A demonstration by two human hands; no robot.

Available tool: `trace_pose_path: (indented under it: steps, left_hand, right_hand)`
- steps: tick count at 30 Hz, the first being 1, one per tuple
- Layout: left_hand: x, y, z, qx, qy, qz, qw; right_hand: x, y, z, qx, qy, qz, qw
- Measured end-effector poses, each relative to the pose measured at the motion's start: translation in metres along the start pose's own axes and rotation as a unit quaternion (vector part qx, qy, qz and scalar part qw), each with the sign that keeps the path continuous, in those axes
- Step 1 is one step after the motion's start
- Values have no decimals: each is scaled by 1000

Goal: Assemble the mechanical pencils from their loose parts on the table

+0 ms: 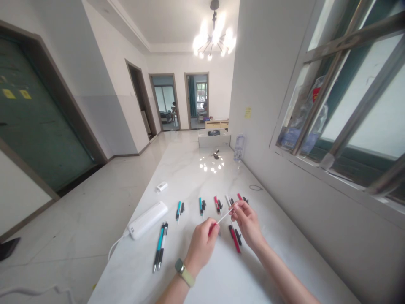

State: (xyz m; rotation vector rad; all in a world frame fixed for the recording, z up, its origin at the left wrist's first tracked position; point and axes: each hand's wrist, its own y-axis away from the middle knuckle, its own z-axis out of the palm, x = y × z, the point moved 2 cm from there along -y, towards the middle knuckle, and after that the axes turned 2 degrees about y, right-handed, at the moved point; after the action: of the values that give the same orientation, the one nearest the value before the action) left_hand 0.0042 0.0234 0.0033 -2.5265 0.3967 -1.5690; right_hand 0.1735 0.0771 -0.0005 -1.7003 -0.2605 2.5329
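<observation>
Your L hand (201,247), w/ a watch (180,267) on a pale strap at the wrist, & your R hand (247,224) both hold a thin white pen refill (224,216), slanted in the air between them above the marble counter (186,177). R fingers (237,210) pinch its upper end, pressed together; L fingers (205,238) curl round the lower end, where a bit of red shows. Just below your R hand lie a red pen barrel (234,239) & a black pen part (238,236). Ahead is a row of split teal pens (179,210) & red pens (217,204). Left of your hands: two whole pens (160,247) beside a white power bank (147,219) w/ cable. Far end of counter: keys (216,154), a plastic water bottle (239,147), a white box (214,138).
</observation>
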Motion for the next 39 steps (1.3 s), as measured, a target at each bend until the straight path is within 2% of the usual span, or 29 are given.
trace_pose_path:
  steps: [8, 12, 19, 25, 30, 35, 39]
  left_hand:
    - [2, 1, 1, 1, -20, 13, 1000]
    - [0, 0, 0, 4, -25, 14, 1000]
    - [1, 0, -1, 0, -25, 14, 1000]
    - [-3, 0, 0, -9, -41, 16, 999]
    - [-5, -3, -2, -14, -58, 15, 998]
    - [-1, -3, -4, -12, -58, 25, 998]
    - [0, -3, -5, -4, -60, 25, 998]
  right_hand:
    - [0, 11, 17, -97, 106, 11, 990]
    - [3, 13, 19, -129, 145, 15, 981]
    - [4, 11, 17, -133, 166, 32, 977]
    - [3, 13, 18, -130, 210, -5, 969]
    - [6, 13, 16, -152, 223, 13, 963]
    - [8, 12, 16, -132, 235, -7, 963]
    - [11, 13, 18, -139, 236, 4, 962]
